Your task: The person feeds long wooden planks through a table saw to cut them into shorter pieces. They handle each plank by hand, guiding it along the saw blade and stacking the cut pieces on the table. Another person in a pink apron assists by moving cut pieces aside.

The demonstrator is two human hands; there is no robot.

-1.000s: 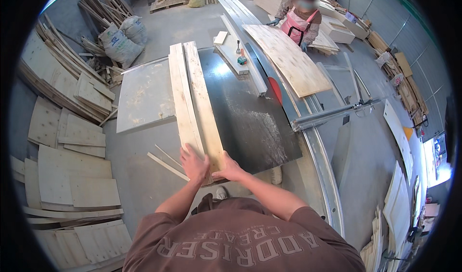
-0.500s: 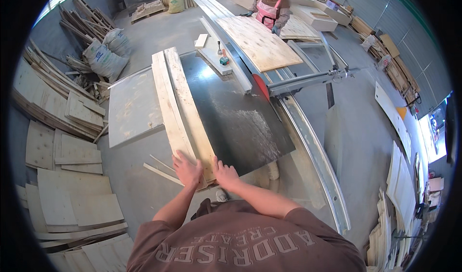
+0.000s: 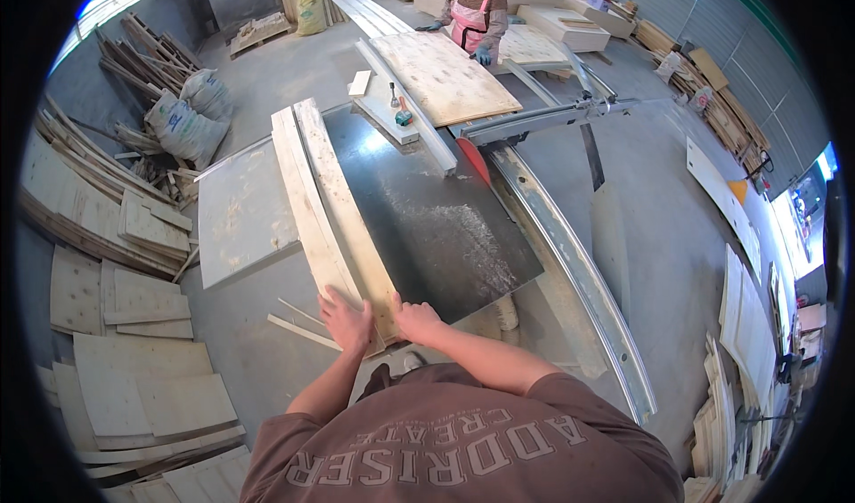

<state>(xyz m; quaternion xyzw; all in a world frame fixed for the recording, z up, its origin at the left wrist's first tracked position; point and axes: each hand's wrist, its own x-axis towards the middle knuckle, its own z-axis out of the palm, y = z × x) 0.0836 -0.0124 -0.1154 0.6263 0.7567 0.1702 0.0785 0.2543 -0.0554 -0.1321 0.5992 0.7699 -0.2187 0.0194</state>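
Long pale wooden strips point(image 3: 305, 202) lie side by side along the left part of a dark saw table point(image 3: 417, 223), their near ends at its front edge. My left hand point(image 3: 347, 320) is on the near end of the left strip, thumb on top and fingers along its outer side. Close beside it, my right hand point(image 3: 417, 320) grips the near end of the right-hand strip point(image 3: 349, 211), fingers curled at its edge. A narrow gap runs between the strips farther up. What lies under my palms is hidden.
A red saw blade guard point(image 3: 474, 158) stands beside the metal fence point(image 3: 410, 107). Across the table a person point(image 3: 472, 22) in a pink apron touches a plywood panel point(image 3: 450, 76). A hand tool point(image 3: 403, 114) lies on a white board. Thin offcuts point(image 3: 303, 330) lie left of my hands.
The plywood panel and the crossbar beside it have shifted away from me, past the red guard. My view has tilted slightly. My hands stay at the strips' near ends.
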